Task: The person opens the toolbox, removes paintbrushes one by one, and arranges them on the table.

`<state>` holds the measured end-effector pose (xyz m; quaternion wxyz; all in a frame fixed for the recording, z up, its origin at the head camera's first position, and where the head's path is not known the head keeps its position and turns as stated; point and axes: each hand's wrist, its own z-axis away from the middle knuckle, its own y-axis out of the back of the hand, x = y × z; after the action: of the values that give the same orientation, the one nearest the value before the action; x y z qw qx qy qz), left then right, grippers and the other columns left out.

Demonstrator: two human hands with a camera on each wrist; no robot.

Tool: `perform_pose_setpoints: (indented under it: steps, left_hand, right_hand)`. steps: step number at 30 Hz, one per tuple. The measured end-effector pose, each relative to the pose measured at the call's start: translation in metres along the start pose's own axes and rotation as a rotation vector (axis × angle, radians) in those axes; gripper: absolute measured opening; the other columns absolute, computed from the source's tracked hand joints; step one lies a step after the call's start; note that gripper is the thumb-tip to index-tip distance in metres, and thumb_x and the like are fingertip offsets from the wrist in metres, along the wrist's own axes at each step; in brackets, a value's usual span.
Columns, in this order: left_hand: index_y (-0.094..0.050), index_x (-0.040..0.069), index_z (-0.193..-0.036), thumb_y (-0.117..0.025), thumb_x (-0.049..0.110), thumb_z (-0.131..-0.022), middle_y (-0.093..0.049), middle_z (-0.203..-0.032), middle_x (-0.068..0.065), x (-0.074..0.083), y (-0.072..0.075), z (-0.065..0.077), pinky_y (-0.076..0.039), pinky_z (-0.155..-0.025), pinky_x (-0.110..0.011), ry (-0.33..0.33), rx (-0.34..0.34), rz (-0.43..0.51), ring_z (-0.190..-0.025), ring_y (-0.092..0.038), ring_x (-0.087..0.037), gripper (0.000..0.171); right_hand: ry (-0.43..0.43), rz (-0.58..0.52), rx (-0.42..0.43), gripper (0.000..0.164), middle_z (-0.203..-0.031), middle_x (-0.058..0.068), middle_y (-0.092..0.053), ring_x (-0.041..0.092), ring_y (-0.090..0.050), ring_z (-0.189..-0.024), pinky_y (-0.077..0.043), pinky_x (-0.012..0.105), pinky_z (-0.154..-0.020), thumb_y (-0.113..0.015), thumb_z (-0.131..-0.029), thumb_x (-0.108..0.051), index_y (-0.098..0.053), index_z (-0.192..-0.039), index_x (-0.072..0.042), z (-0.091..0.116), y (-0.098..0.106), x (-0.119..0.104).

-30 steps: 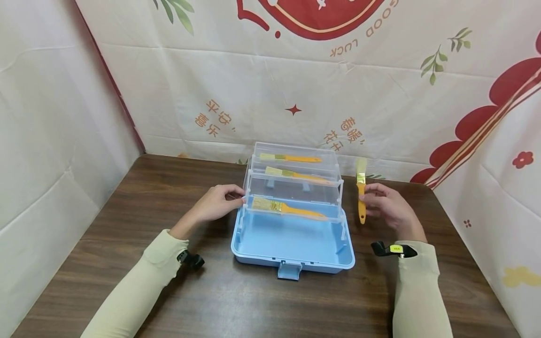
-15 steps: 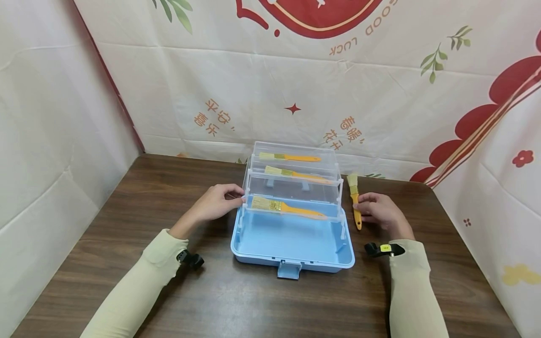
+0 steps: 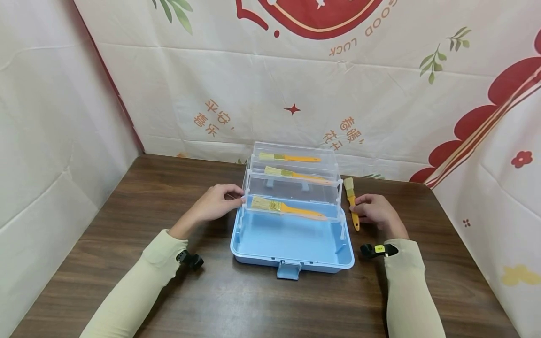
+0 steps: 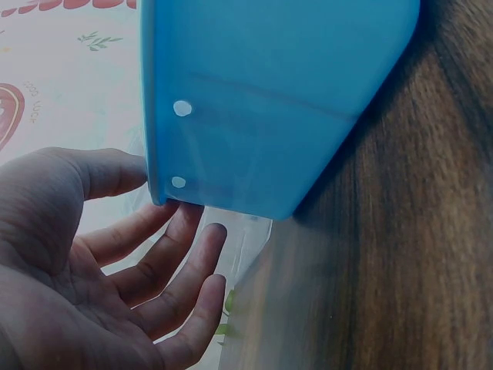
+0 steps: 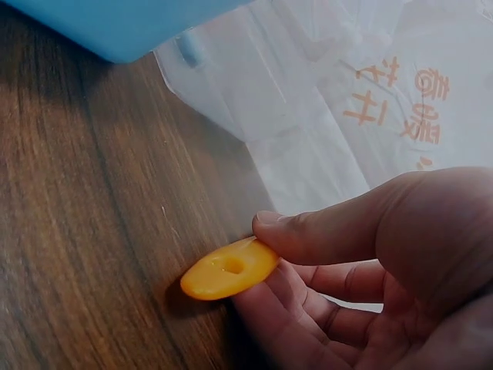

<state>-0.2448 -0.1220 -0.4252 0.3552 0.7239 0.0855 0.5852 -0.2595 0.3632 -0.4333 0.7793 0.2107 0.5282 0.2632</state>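
A light-blue toolbox (image 3: 291, 241) stands on the table with its lid back and clear stepped trays raised. My left hand (image 3: 220, 204) holds its left back corner, thumb at the rim and fingertips around the edge. To the right of the box my right hand (image 3: 376, 213) pinches a paintbrush (image 3: 352, 203) by its yellow handle, bristles pointing away. In the right wrist view the hole at the handle end (image 5: 208, 279) shows close over the wood. Three similar brushes lie sideways: a front brush (image 3: 291, 208), a middle brush (image 3: 281, 172) and a back brush (image 3: 296, 158).
The dark wooden table (image 3: 236, 305) spreads around the box. A printed white cloth (image 3: 270, 80) hangs close behind the raised trays and at both sides. The box's latch (image 3: 289, 270) hangs down at the front.
My right hand has moved left and slightly nearer with the brush, bringing it down beside the box. The brush has tilted a little to the left. My left hand stays at the corner.
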Motion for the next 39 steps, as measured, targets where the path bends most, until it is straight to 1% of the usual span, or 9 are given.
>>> perform_pose_setpoints:
  steps: [6,12,19,27,39]
  left_hand:
    - [-0.078,0.005,-0.126,-0.069,0.024,-0.107,-0.077,-0.117,-0.009,-0.0005,0.0004,-0.0003,-0.058,-0.093,-0.047,0.004,0.001,0.003,-0.105,-0.069,-0.025,0.029]
    - [-0.078,0.005,-0.125,-0.069,0.023,-0.107,-0.077,-0.116,-0.009,-0.0008,0.0005,-0.0006,-0.058,-0.094,-0.047,0.002,0.000,0.006,-0.105,-0.070,-0.025,0.027]
    - [-0.078,0.005,-0.125,-0.069,0.024,-0.107,-0.077,-0.116,-0.009,-0.0004,0.0002,-0.0004,-0.058,-0.094,-0.047,0.006,0.001,0.005,-0.106,-0.070,-0.025,0.028]
    - [-0.078,0.006,-0.126,-0.069,0.025,-0.108,-0.077,-0.118,-0.009,-0.0007,-0.0001,0.0005,-0.058,-0.094,-0.047,0.009,0.000,0.000,-0.106,-0.070,-0.025,0.028]
    - [-0.078,0.005,-0.126,-0.069,0.025,-0.108,-0.077,-0.117,-0.009,-0.0002,-0.0005,0.0006,-0.058,-0.094,-0.047,0.002,0.004,-0.002,-0.106,-0.070,-0.025,0.028]
  right_hand:
    - [-0.003,0.009,0.010,0.038,-0.126,0.027,-0.061,0.032,-0.067,-0.100,-0.064,0.039,-0.088,-0.069,-0.108,-0.013,-0.060,-0.136,0.009,0.0023,-0.0017,-0.0037]
    - [-0.019,0.035,0.017,0.036,-0.123,0.027,-0.062,0.032,-0.067,-0.098,-0.064,0.039,-0.086,-0.070,-0.107,-0.013,-0.061,-0.134,0.009,0.0039,-0.0015,-0.0048]
    - [-0.039,0.045,0.021,0.035,-0.124,0.027,-0.061,0.033,-0.068,-0.098,-0.064,0.037,-0.085,-0.070,-0.108,-0.014,-0.062,-0.133,0.008,0.0047,0.0004,-0.0055]
    - [-0.057,0.054,0.026,0.040,-0.128,0.027,-0.061,0.033,-0.067,-0.100,-0.064,0.037,-0.088,-0.073,-0.108,-0.019,-0.062,-0.136,0.006,0.0061,0.0003,-0.0034]
    - [-0.036,0.070,0.039,0.040,-0.128,0.028,-0.061,0.032,-0.067,-0.099,-0.064,0.036,-0.088,-0.073,-0.107,-0.019,-0.063,-0.136,0.007,0.0057,0.0003,-0.0013]
